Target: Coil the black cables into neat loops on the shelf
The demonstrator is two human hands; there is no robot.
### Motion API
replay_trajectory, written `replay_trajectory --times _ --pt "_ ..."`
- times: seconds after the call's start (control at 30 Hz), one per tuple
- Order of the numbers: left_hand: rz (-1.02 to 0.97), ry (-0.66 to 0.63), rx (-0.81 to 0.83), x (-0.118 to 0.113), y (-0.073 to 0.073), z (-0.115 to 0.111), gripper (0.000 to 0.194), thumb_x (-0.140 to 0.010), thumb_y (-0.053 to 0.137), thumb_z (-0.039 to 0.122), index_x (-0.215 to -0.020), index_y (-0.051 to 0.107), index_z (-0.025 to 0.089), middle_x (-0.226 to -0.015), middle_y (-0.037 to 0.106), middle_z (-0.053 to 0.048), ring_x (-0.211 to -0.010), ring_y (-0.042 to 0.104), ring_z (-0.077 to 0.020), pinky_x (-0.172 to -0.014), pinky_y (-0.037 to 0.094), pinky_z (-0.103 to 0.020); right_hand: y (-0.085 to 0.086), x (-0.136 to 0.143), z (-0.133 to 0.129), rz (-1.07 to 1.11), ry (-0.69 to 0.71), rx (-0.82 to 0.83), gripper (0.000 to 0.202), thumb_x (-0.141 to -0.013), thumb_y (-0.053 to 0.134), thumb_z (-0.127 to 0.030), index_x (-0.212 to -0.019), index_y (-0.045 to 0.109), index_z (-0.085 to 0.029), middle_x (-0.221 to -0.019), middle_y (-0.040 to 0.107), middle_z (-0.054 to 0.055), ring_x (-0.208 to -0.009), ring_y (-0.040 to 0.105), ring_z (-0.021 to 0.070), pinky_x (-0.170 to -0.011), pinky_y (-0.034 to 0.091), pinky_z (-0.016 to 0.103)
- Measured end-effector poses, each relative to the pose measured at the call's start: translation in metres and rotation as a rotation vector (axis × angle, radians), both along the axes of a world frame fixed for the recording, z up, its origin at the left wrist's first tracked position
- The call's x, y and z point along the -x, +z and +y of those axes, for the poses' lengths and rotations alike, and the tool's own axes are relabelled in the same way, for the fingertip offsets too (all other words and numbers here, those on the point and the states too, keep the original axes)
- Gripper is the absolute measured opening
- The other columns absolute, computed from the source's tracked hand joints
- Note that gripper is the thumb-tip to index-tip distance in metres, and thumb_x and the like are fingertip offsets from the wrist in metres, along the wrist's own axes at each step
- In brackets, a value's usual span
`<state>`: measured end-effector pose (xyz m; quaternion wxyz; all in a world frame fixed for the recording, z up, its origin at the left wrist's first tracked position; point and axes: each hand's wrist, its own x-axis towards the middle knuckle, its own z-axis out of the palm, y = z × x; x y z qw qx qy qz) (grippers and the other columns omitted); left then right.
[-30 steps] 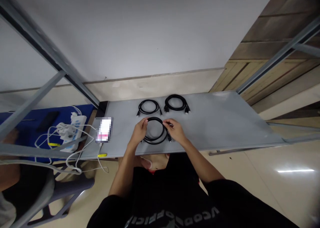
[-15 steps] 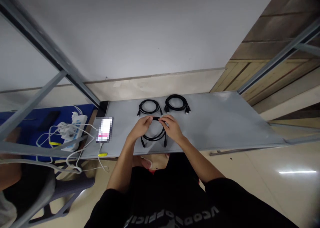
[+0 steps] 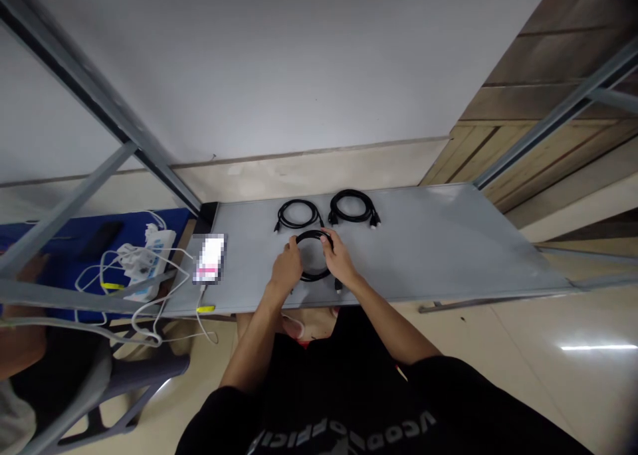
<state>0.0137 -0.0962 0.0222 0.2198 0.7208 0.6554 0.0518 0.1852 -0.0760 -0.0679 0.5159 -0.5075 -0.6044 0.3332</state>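
Observation:
A coiled black cable point(image 3: 315, 277) lies near the front edge of the grey table, gripped from both sides. My left hand point(image 3: 288, 266) is closed on the left of its loop. On the right of the loop, my right hand point(image 3: 341, 257) has its thumb and fingers around the strands. One plug of this coil shows below my right hand; the other end is mostly hidden by my left. Behind it rest a thinner coiled cable point(image 3: 300, 225) at the left and a thicker coiled cable point(image 3: 351, 220) at the right, both black, with their plugs toward me.
A phone with a blurred screen point(image 3: 210, 258) lies at the table's left. White charging leads run from it to a power strip point(image 3: 155, 262) on a blue surface. Metal frame posts point(image 3: 90, 63) flank the grey table point(image 3: 448, 249). Another person's arm point(image 3: 22, 342) is at far left.
My hands have moved from the far side of the coil to its left and right sides. The loop has become rounder. The two coils behind stay put.

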Motion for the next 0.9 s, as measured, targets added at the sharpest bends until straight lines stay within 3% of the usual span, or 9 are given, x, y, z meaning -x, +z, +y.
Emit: replay_trajectory --times 0.1,0.27,0.37,0.47,0.67,0.8,0.9 --pt "0.104 -0.016 0.033 -0.002 0.006 -0.003 0.046 -0.115 0.031 0.021 -0.155 0.05 0.009 -0.129 0.077 -0.031 -0.121 0.079 -0.0405 -0.097 0.057 -0.044 -0.001 0.002 0.0 0.017 -0.046 0.032 0.046 -0.108 0.051 -0.058 -0.132 0.073 -0.026 -0.127 0.081 0.014 -0.121 0.076 0.0317 -0.108 0.061 0.05" --pt "0.122 0.001 -0.015 -0.002 0.002 0.001 0.044 -0.118 0.036 0.032 -0.147 0.061 0.011 -0.127 0.079 -0.029 -0.12 0.08 -0.0425 -0.097 0.058 -0.047 0.0 0.006 0.001 -0.01 -0.056 0.142 0.032 -0.105 0.053 -0.05 -0.113 0.071 -0.025 -0.106 0.082 0.011 -0.099 0.077 0.031 -0.095 0.062 0.048" --pt "-0.043 -0.046 -0.116 0.0 -0.01 0.006 0.045 -0.117 0.037 0.027 -0.155 0.057 0.015 -0.139 0.076 -0.025 -0.12 0.08 -0.0375 -0.099 0.059 -0.046 0.004 0.007 0.002 -0.026 -0.058 0.175 0.027 -0.105 0.052 -0.05 -0.101 0.064 -0.026 -0.092 0.076 0.008 -0.089 0.074 0.0292 -0.087 0.059 0.044" --pt "-0.204 -0.076 -0.209 0.005 -0.027 0.013 0.043 -0.116 0.039 0.024 -0.152 0.063 0.02 -0.14 0.076 -0.019 -0.121 0.078 -0.0327 -0.101 0.06 -0.044 0.013 0.006 0.002 -0.017 -0.044 0.217 0.028 -0.104 0.056 -0.052 -0.093 0.058 -0.027 -0.081 0.069 0.003 -0.079 0.068 0.0255 -0.077 0.056 0.039" --pt "-0.505 -0.136 -0.362 0.018 -0.057 0.029 0.046 -0.105 0.047 0.009 -0.142 0.073 0.019 -0.122 0.077 -0.015 -0.109 0.076 -0.0267 -0.105 0.061 -0.045 0.03 0.005 -0.001 0.338 0.134 0.462 0.048 -0.1 0.061 -0.072 -0.11 0.067 -0.025 -0.07 0.054 -0.005 -0.049 0.041 0.0121 -0.046 0.034 0.026" --pt "-0.729 -0.203 -0.313 0.02 -0.065 0.033 0.06 -0.098 0.05 0.007 -0.154 0.067 0.021 -0.125 0.076 -0.013 -0.096 0.073 -0.0198 -0.097 0.064 -0.039 0.035 0.004 -0.001 0.472 0.101 0.574 0.053 -0.09 0.073 -0.076 -0.088 0.065 -0.023 -0.06 0.037 -0.009 -0.046 0.027 0.0082 -0.042 0.021 0.024" --pt "-0.875 -0.134 -0.198 0.025 -0.062 0.031 0.058 -0.101 0.062 0.021 -0.159 0.062 0.022 -0.133 0.077 -0.013 -0.101 0.075 -0.0208 -0.092 0.065 -0.037 0.039 -0.001 0.001 0.534 0.078 0.531 0.056 -0.085 0.078 -0.077 -0.086 0.065 -0.024 -0.06 0.037 -0.01 -0.045 0.026 0.0076 -0.042 0.018 0.023"
